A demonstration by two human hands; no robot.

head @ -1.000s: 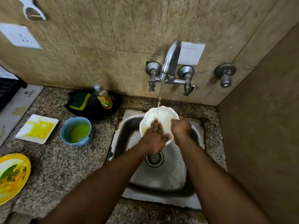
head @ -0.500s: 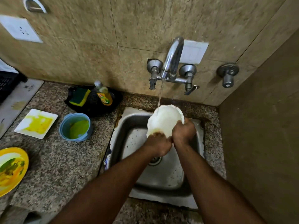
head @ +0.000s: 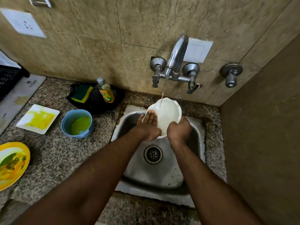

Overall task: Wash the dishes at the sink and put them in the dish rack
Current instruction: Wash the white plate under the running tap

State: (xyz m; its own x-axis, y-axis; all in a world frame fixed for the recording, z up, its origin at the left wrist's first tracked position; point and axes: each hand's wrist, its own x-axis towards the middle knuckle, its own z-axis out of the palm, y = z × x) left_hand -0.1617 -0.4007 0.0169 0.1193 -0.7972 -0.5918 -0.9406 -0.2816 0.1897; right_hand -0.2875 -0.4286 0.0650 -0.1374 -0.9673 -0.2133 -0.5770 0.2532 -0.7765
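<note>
White plate, scalloped round its rim, stands tilted on edge over the far part of the steel sink, straight under the tap, and the thin stream lands on its upper left face. The right hand has its grip clenched round the plate's lower right rim, fingers curled over the edge. The left hand lies flat on the wet face, fingers straight, rubbing rather than gripping.

It looks stiff and fairly light, likely ceramic or melamine, I can't tell which. Wet, and perhaps soapy, it should be slippery, and a drop onto the steel basin could chip it if it is ceramic. The wavy rim is the sensible place to take hold, thumb on one face and fingers behind; the smooth middle offers nothing to catch.

On the granite surface to the left wait a smeared square plate, a blue cup and, nearer, a yellow plate. Farther back lie a sponge and a soap bottle. A dark crate at the far left edge may be the rack.
</note>
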